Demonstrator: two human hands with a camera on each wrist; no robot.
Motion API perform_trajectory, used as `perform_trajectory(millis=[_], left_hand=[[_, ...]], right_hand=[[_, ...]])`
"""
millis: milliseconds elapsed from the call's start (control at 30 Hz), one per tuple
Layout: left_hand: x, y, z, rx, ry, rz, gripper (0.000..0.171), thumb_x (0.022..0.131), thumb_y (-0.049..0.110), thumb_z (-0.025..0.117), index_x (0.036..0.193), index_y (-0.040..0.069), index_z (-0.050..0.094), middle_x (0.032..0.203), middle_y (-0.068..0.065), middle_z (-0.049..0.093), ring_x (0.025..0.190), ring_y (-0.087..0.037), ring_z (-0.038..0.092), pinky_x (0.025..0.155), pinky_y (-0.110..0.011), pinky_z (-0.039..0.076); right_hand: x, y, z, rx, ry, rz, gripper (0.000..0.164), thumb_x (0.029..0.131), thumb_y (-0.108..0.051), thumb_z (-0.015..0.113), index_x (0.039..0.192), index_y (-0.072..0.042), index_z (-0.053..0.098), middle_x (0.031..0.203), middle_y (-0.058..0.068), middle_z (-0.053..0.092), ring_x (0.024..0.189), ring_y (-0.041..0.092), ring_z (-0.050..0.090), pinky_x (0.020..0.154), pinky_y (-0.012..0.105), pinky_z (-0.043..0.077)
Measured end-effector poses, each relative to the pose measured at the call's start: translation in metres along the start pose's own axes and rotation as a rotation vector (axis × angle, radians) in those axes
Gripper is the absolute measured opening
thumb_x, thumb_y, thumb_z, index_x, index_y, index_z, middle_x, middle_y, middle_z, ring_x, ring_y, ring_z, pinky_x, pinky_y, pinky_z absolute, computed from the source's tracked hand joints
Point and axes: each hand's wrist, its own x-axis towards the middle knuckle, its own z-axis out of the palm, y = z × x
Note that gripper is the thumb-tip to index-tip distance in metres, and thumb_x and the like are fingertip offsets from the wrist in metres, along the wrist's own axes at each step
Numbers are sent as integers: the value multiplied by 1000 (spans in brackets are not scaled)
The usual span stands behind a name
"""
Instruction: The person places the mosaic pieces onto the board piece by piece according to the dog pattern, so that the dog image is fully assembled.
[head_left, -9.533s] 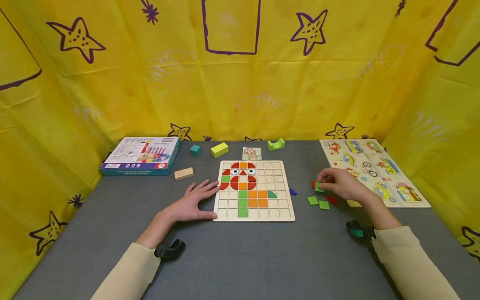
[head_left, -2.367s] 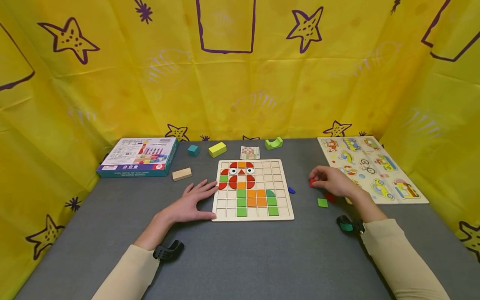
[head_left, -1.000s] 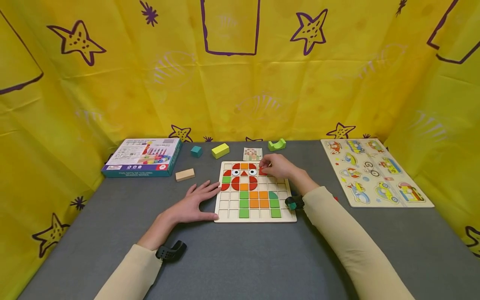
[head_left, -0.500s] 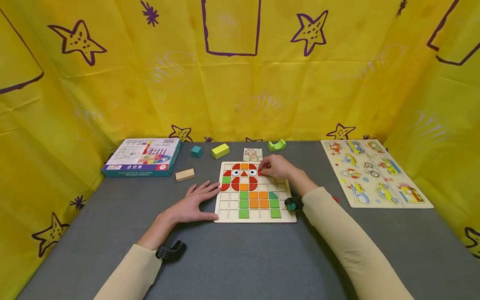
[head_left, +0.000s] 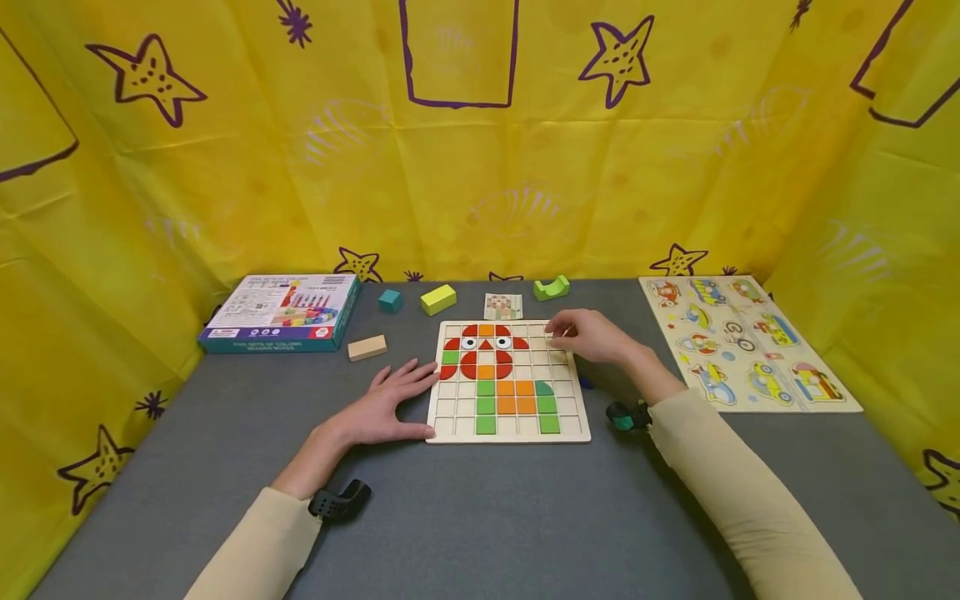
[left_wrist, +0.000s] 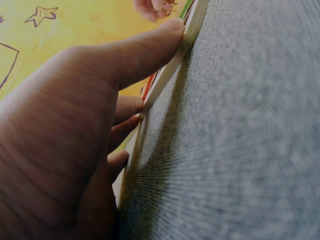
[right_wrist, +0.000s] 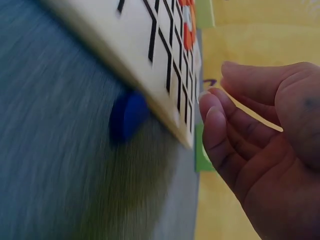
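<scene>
A wooden grid board (head_left: pixel 566 429) lies mid-table, bearing red, orange and green tiles and two eye tiles. My left hand (head_left: pixel 386 408) rests at its left edge, fingers spread, thumb at the near corner; the left wrist view has the thumb (left_wrist: pixel 150 50) along the board's side. Over the board's upper right hovers my right hand (head_left: pixel 592 336), fingers loosely bent and nothing between them; the right wrist view has its thumb and fingertips apart. A red quarter-round tile (head_left: pixel 521 343) sits in a cell beside the right eye tile (head_left: pixel 503 343).
A blue piece (right_wrist: pixel 127 116) lies against the board's right side. Behind the board are a picture card (head_left: pixel 503 307), a green arch block (head_left: pixel 552 288), a yellow block (head_left: pixel 438 300), a teal block (head_left: pixel 390 301) and a plain block (head_left: pixel 367 347). A box (head_left: pixel 277 312) and picture puzzle (head_left: pixel 750 350) flank them.
Two green tiles went into the board's right column. The right hand then picked up a red tile, set it beside the right eye, let go and drew back rightward. The left hand stayed put.
</scene>
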Motion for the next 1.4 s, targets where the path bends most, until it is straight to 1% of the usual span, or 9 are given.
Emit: perform_trajectory(millis=[167, 333, 600, 767, 900, 1000, 1133, 1267, 1400], left_hand=[[0, 0, 0, 4, -1, 4, 93, 85, 57, 73, 159, 16, 34, 167, -2, 22, 153, -35, 6, 115, -64, -3], [0, 0, -1, 2, -2, -1, 93, 85, 56, 74, 159, 16, 35, 167, -2, 22, 153, -34, 6, 116, -63, -3], [-1, 0, 0, -1, -7, -7, 93, 84, 58, 74, 159, 17, 35, 167, -1, 22, 153, -34, 6, 116, -63, -4], [-1, 0, 1, -1, 2, -1, 93, 85, 58, 74, 159, 17, 35, 167, -1, 22, 153, -34, 6, 116, -63, -3], [-1, 0, -1, -1, 11, 11, 92, 85, 56, 74, 158, 15, 36, 166, -3, 23, 153, -35, 7, 115, -64, -3], [-2, 1, -1, -10, 16, 21, 92, 85, 54, 75, 158, 13, 37, 166, -5, 24, 153, -36, 8, 115, -64, -2], [-3, 1, -2, -11, 17, 18, 92, 85, 54, 75, 158, 13, 37, 166, -6, 24, 152, -37, 8, 115, -65, -2], [-4, 1, 0, -4, 6, -2, 93, 85, 57, 74, 158, 15, 36, 166, -3, 23, 153, -35, 6, 115, -64, -3], [-2, 1, -1, -3, 8, 4, 93, 84, 56, 74, 159, 15, 35, 166, -2, 23, 153, -35, 7, 116, -63, -3]], right_hand=[[-23, 11, -10, -35, -6, -6, 25, 96, -15, 71, 117, -1, 68, 98, 7, 66, 89, 24, 59, 83, 40, 51], [-48, 18, -19, -41, -17, -21, 25, 96, -13, 71, 118, -1, 68, 101, 5, 67, 90, 23, 61, 83, 41, 51], [-88, 29, -29, -61, -84, -53, 27, 94, -17, 74, 116, -2, 69, 103, 2, 69, 90, 18, 63, 81, 39, 53], [-108, 38, -34, -89, -110, -63, 27, 92, -17, 77, 114, -2, 69, 98, 0, 67, 83, 14, 60, 74, 34, 52], [-117, 44, -36, -134, -105, -85, 27, 89, -16, 79, 111, -3, 70, 96, -1, 67, 81, 13, 58, 72, 32, 51], [-124, 48, -35, -132, -89, -81, 28, 87, -17, 81, 109, -4, 70, 95, -2, 67, 80, 13, 57, 71, 33, 50], [-125, 50, -32, -130, -83, -101, 26, 87, -18, 81, 106, -5, 70, 93, -4, 66, 78, 11, 56, 70, 31, 50], [-124, 51, -27, -143, -92, -110, 16, 88, -16, 80, 99, -8, 71, 90, -6, 64, 75, 9, 54, 68, 30, 50], [-122, 51, -27, -166, -98, -107, 11, 89, -16, 79, 95, -12, 71, 89, -7, 62, 74, 8, 53, 67, 29, 49]])
